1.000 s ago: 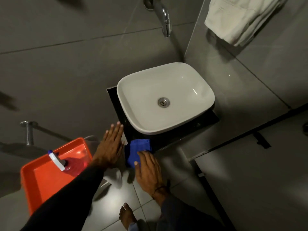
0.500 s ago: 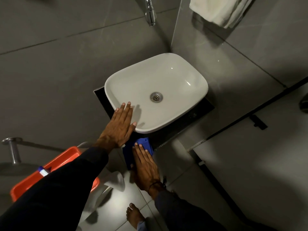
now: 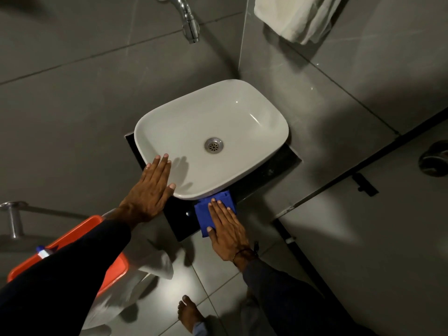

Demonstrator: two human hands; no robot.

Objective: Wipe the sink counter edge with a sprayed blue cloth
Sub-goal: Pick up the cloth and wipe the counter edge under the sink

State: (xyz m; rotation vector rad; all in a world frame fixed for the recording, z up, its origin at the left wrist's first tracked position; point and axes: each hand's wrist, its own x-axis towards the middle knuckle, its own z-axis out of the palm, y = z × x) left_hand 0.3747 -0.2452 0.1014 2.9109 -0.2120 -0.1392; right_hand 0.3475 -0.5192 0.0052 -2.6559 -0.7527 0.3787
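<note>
A white vessel sink [image 3: 218,110] sits on a small black counter [image 3: 177,221]. A folded blue cloth [image 3: 202,213] lies on the counter's front edge, just below the sink's near rim. My right hand [image 3: 226,227] presses flat on the cloth with fingers spread, covering most of it. My left hand [image 3: 151,190] rests flat and open on the sink's near-left rim, holding nothing.
A chrome tap [image 3: 190,20] juts from the grey wall above the sink. A white towel [image 3: 298,15] hangs top right. An orange tray [image 3: 80,235] with a spray bottle [image 3: 42,252] sits lower left, partly behind my sleeve. My bare foot [image 3: 189,314] stands on the tiled floor.
My left hand moved from beside the counter up onto the sink's rim. My right hand slid the blue cloth rightward along the counter's front edge.
</note>
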